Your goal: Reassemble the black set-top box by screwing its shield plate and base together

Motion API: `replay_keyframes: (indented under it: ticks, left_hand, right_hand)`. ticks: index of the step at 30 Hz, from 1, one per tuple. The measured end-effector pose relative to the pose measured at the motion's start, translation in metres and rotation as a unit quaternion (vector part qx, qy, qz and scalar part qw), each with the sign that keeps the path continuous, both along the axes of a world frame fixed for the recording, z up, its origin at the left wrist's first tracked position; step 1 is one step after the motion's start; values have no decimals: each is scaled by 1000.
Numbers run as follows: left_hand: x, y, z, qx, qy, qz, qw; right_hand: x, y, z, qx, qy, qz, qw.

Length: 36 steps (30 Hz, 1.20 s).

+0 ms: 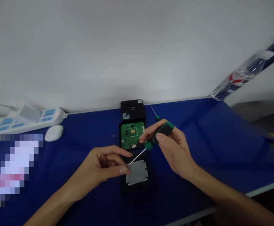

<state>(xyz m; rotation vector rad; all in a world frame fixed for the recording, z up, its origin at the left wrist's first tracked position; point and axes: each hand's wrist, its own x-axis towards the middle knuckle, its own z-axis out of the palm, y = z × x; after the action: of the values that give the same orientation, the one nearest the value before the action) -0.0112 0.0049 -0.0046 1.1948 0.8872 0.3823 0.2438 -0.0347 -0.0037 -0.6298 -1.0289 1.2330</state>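
My right hand (172,144) is wrapped around the green and black handle of a screwdriver (159,135). Its thin metal shaft slants down to the left, and the tip meets the upper left corner of a silver metal plate (137,172). That plate lies on a dark base that blends into the tabletop. At the same corner is my left hand (106,163), thumb and a finger closed together beside the tip, index finger stretched above. Whatever they pinch is too small to make out. Just beyond, a green circuit board (128,131) sits in a black case, partly behind my right fingers.
A black box (133,110) stands against the wall, with a second screwdriver (157,117) right of it. Tiny screws (113,136) lie left of the board. Farther left are a white power strip (49,116) and white earbud case (54,133). A plastic bottle (243,75) stands back right.
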Motion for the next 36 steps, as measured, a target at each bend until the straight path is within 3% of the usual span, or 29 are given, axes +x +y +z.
replay_keyframes:
  ticks: [5, 10, 20, 25, 30, 36]
  left_hand:
    - [0, 2, -3, 8, -6, 0, 1000]
    - [-1, -2, -2, 4, 10, -22, 1000]
    - [4, -11, 8, -3, 7, -82, 997]
    - [3, -10, 13, 31, -27, -36, 999]
    - [6, -7, 14, 132, 62, 18, 989]
    - [11, -9, 8, 187, 162, 0, 969]
  right_hand:
    - [-22, 9, 21, -67, 160, 88, 981]
    - [-39, 11, 40, -118, 195, 115, 967]
    - [-42, 11, 42, -194, 251, 176, 932]
    - [-32, 12, 44, -197, 232, 183, 935]
    - [-6, 18, 51, -147, 160, 133, 967]
    - [-4, 12, 41, -78, 57, 145, 985]
